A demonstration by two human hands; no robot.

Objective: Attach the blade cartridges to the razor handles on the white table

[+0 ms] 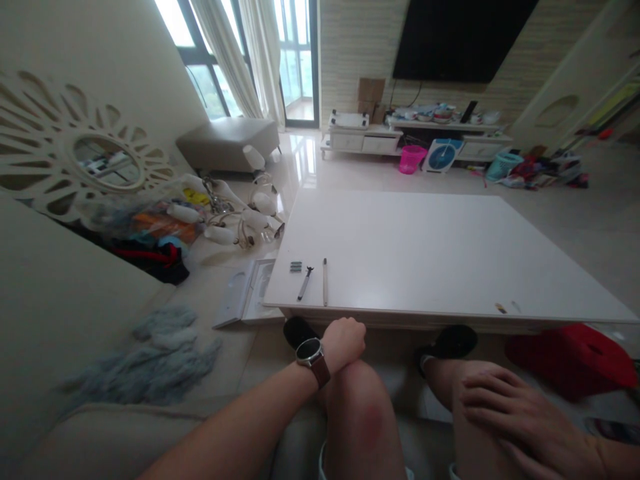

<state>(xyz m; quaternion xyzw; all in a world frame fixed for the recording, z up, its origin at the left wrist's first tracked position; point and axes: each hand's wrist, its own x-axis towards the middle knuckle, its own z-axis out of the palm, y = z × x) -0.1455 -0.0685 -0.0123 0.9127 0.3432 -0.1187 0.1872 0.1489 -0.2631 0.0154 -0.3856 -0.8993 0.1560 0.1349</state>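
My left hand (344, 341), with a watch (309, 349) on its wrist, rests on my left knee with the fingers curled in and nothing visible in them. Lying flat over my right knee is my right hand (520, 407), its fingers stretched out. Ahead of both stands a low white table (400, 253). Near its front left corner lie a few small batteries (296, 267), a short grey stick with a dark forked head (305, 283) and a slim pale stick with a dark tip (325, 282). A tiny brown and dark piece (501, 308) lies at the front edge, right of centre.
An open white box (247, 293) and a chandelier (240, 213) lie on the floor at left, near a grey fluffy cloth (160, 353). A red object (575, 360) sits at right. Beyond are a TV stand (350, 141), a pink basket (413, 160) and a bench (227, 143).
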